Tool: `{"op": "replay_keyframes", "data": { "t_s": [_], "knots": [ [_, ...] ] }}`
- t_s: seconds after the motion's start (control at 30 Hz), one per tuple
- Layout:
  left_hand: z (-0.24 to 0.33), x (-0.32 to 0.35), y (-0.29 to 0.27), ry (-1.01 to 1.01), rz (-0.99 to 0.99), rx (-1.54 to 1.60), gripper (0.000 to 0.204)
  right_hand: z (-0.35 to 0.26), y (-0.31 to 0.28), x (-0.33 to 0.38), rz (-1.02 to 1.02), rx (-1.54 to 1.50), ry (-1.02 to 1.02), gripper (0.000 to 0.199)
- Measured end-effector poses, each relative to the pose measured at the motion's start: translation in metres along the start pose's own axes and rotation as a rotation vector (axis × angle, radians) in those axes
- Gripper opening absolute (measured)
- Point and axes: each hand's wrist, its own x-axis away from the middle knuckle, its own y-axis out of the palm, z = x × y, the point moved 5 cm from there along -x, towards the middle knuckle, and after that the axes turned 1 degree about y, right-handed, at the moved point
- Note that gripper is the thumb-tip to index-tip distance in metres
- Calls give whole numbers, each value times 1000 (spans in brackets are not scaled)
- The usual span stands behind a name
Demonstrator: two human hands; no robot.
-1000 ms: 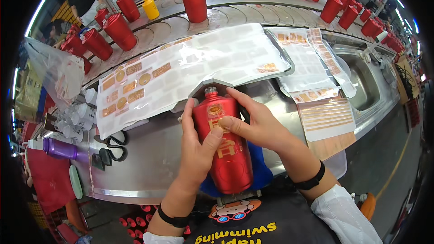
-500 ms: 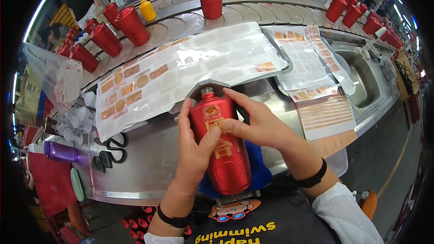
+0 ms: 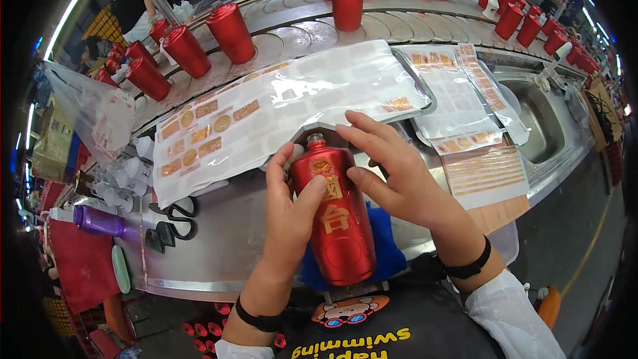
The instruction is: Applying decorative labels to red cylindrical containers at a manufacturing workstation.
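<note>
Head view, looking down, shows a red bottle (image 3: 342,252) lying over a stainless-steel table (image 3: 219,252) directly in front of the person, its neck pointing away and its base toward the body. Gold characters run down its front below a small gold emblem. The left hand (image 3: 289,216) is partly closed about the bottle's left side, fingers along the edge near the shoulder and thumb pressed on the front over the upper character. The right hand (image 3: 402,179) is open, its fingers spread and loosely bent beside the right shoulder of the bottle; its thumb tip overlaps the bottle's edge, and whether it touches cannot be told. The bottle's neck sits at the notch of a grey angular bracket (image 3: 318,128), while a blue cloth (image 3: 389,239) shows around its lower part. Beyond the hands lies a large decal sheet (image 3: 292,93) with gold stickers left mainly at its left end. To the right are a smaller decal sheet (image 3: 445,96), a gold-striped sheet (image 3: 485,173) and a sink (image 3: 541,119). Black-handled scissors (image 3: 183,219) and a purple cup (image 3: 98,221) rest at left. Other red bottles (image 3: 347,3) stand upright along the curved conveyor (image 3: 399,26) at the back.
</note>
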Motion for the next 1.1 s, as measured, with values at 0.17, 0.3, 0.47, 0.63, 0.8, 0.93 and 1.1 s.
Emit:
{"op": "replay_keyframes", "data": {
  "t_s": [0.17,0.3,0.47,0.63,0.8,0.93,1.1],
  "knots": [
    [2,-3,-8,-69,15,49,53,-1,-7,1,17,42,-26,43],
    [-2,-4,-16,-11,24,89,45,2,-6,-6,24,33,-52,38],
    [-1,2,-7,6,16,95,48,-3,7,-13,-5,23,-101,28],
    [-11,6,-6,65,-13,-41,63,-10,10,-23,52,12,-151,14],
    [-10,8,-3,81,-24,-42,70,-9,10,-24,49,26,-136,10],
    [-13,8,-4,77,-28,-59,73,-6,10,-24,56,-64,-101,13],
    [-9,8,-1,60,-31,-5,71,-7,11,-20,49,-51,-72,15]
  ]
}}
